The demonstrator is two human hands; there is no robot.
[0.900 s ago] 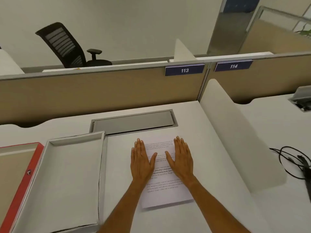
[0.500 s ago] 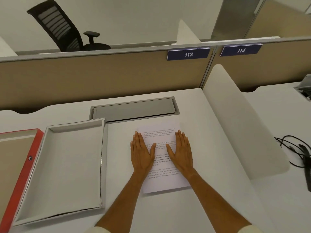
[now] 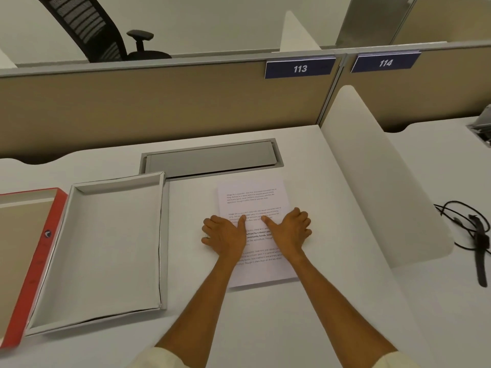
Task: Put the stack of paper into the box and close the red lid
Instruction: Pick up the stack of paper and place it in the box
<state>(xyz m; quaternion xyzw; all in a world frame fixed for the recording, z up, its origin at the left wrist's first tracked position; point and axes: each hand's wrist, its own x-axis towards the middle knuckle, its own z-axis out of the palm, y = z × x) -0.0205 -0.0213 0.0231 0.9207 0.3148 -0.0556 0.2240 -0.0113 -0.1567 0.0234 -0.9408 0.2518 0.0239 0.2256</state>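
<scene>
A stack of printed white paper (image 3: 252,197) lies flat on the white desk, right of the box. My left hand (image 3: 225,235) sits at the stack's left edge and my right hand (image 3: 289,229) at its right edge. Both thumbs rest on the top sheet and the fingers curl down at the sides. The open white box (image 3: 106,248) stands empty to the left of the paper. Its red lid (image 3: 32,282) lies inside-up against the box's left side, partly cut off by the frame's edge.
A grey cable-tray cover (image 3: 210,158) is set into the desk just behind the paper and box. A white divider panel (image 3: 372,168) rises at the right. Beyond it lie black cables and a wristwatch (image 3: 478,240). A tan partition (image 3: 159,107) closes off the back.
Both hands slid apart from flat on the sheet's middle to its left and right edges, and the fingers curled down. The camera tilted downward.
</scene>
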